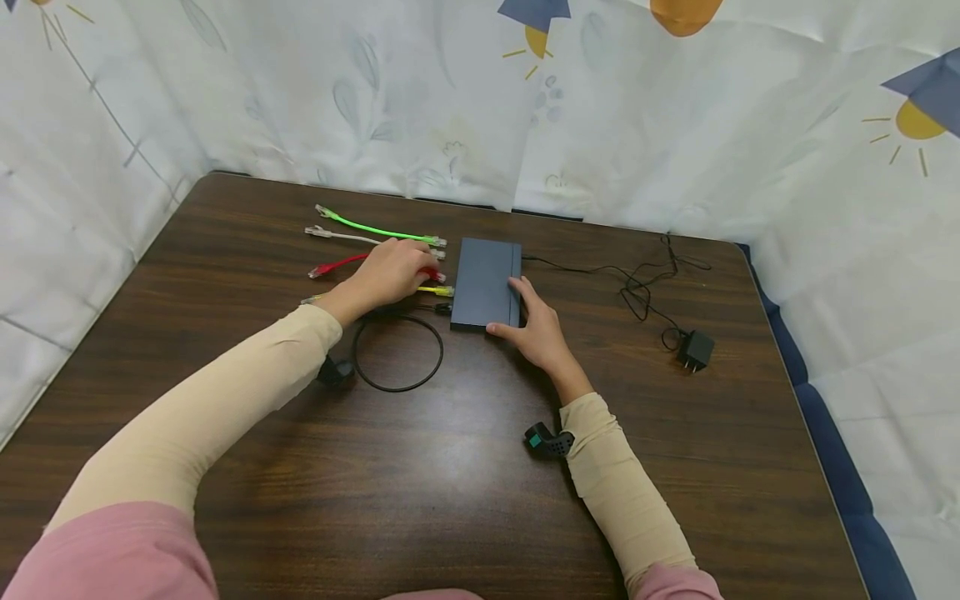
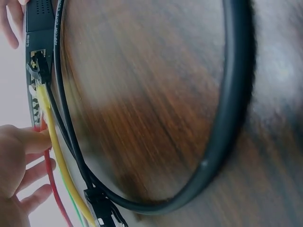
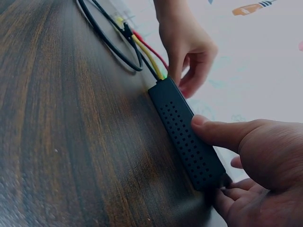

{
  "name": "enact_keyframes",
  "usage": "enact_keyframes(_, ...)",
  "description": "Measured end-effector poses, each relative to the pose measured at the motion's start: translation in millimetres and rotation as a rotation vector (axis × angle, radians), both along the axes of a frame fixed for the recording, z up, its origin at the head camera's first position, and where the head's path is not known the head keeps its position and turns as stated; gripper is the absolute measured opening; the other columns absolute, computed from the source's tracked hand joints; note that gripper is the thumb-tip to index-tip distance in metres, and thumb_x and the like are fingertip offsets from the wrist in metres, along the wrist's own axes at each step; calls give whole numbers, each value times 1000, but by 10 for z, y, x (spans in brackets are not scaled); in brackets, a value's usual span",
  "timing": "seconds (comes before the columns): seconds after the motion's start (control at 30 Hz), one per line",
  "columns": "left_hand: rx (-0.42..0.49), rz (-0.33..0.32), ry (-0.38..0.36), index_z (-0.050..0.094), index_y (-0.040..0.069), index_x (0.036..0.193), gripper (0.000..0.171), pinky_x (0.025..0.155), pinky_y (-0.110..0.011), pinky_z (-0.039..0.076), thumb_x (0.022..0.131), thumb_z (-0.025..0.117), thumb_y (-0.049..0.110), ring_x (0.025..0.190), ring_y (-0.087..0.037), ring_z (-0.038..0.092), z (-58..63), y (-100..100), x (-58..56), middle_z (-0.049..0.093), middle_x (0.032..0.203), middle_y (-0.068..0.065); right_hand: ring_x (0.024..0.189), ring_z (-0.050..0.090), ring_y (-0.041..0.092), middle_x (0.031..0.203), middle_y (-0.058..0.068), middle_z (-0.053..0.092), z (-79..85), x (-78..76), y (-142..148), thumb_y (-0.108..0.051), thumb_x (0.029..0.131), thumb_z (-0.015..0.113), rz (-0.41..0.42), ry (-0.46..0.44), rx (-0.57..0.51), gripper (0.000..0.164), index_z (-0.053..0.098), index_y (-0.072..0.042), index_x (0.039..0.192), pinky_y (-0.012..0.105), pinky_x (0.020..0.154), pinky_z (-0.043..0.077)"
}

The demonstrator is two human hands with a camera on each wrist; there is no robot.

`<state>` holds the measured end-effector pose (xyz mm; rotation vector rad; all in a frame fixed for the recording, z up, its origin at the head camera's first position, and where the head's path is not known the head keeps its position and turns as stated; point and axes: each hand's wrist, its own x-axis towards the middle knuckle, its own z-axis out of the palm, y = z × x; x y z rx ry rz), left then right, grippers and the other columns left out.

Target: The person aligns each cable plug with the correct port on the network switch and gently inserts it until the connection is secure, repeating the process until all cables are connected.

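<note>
A dark blue-grey network switch (image 1: 483, 283) lies on the table, its row of ports (image 2: 35, 90) facing left. My right hand (image 1: 536, 329) grips it, thumb at the near side and fingers along the right end. My left hand (image 1: 396, 271) pinches a red Ethernet cable (image 1: 337, 266) near its plug, close to the ports; fingers partly hide the plug. A black Ethernet cable (image 2: 45, 71) is plugged into the switch. Beside it, a yellow Ethernet cable (image 2: 61, 156) has its plug at a neighbouring port.
Green (image 1: 375, 227) and white (image 1: 337, 236) Ethernet cables lie left of the switch, beyond the red one. The black cable loops (image 1: 397, 390) toward the near side. A thin power cord (image 1: 637, 287) runs right to a black adapter (image 1: 695, 350). A patterned curtain (image 1: 450, 108) hangs behind the table.
</note>
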<state>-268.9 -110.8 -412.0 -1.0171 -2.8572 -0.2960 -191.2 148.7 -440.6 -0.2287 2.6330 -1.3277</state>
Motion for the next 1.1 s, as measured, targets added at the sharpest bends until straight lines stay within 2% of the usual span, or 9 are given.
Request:
enact_keyframes(0.17, 17, -13, 6, 75, 10, 104, 17, 68, -41, 54, 89, 68, 9, 80, -27, 67, 10, 24, 12, 70, 103, -9, 148, 25, 26, 163, 8, 13, -1, -2, -3, -27, 84, 76, 2, 5, 3, 85, 28, -18, 153, 40, 114, 35)
enact_keyframes(0.37, 19, -6, 20, 75, 12, 104, 16, 74, -44, 56, 89, 68, 12, 91, -28, 69, -2, 55, 24, 70, 107, -7, 147, 26, 27, 163, 9, 13, -1, -1, -1, -26, 84, 76, 1, 11, 3, 85, 28, -18, 153, 40, 114, 36)
enact_keyframes(0.47, 8, 4, 30, 75, 13, 104, 16, 72, -44, 56, 90, 68, 13, 93, -27, 68, -8, 69, 34, 70, 106, -7, 147, 26, 27, 163, 10, 13, 3, 0, 0, -26, 84, 76, 2, 10, 4, 85, 28, -17, 153, 41, 113, 36)
enact_keyframes(0.73, -12, 26, 53, 75, 14, 102, 15, 62, -44, 55, 89, 68, 13, 87, -26, 68, -19, 97, 53, 69, 101, -4, 148, 26, 27, 163, 10, 12, -10, -10, -2, -26, 85, 75, 4, 13, -2, 84, 28, -17, 153, 41, 114, 35)
enact_keyframes(1.1, -24, 23, 65, 75, 14, 101, 14, 57, -42, 52, 90, 66, 13, 77, -25, 66, -31, 133, 88, 67, 94, -4, 148, 25, 26, 163, 10, 13, -10, -11, 8, -26, 84, 76, 0, 9, -12, 84, 29, -18, 153, 40, 114, 35)
